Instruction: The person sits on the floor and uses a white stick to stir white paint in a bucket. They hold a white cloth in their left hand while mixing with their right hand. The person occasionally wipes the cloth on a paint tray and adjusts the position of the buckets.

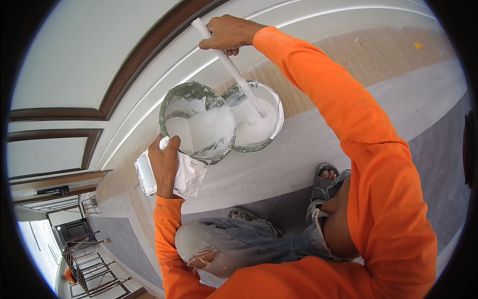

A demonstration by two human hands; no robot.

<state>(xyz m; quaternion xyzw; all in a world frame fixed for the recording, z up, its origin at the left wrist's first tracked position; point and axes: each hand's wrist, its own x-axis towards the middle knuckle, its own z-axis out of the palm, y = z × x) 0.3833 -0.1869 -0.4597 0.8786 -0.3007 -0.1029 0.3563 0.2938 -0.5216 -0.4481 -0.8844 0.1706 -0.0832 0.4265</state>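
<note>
Possibly, white mixture (255, 130) below the right hand (230, 34) could splash if its gripped stick (234, 72) jerks; the left hand (164, 162) clutches cloth (190, 177).

The right arm (343, 107), in an orange sleeve, bends near 3 o'clock and stretches toward 12, where the right hand (231, 34) is closed in a grip, knuckles uppermost and fingers curled under. From that cuff the hand points toward 9 o'clock. The left arm (169, 244), also sleeved in orange, rises from 7 o'clock to the left hand (166, 160) near 9, its thumb aimed toward 12 and its fingers partly hidden. The left knee (206, 246) is bent at 7 o'clock, in torn jeans.
</note>
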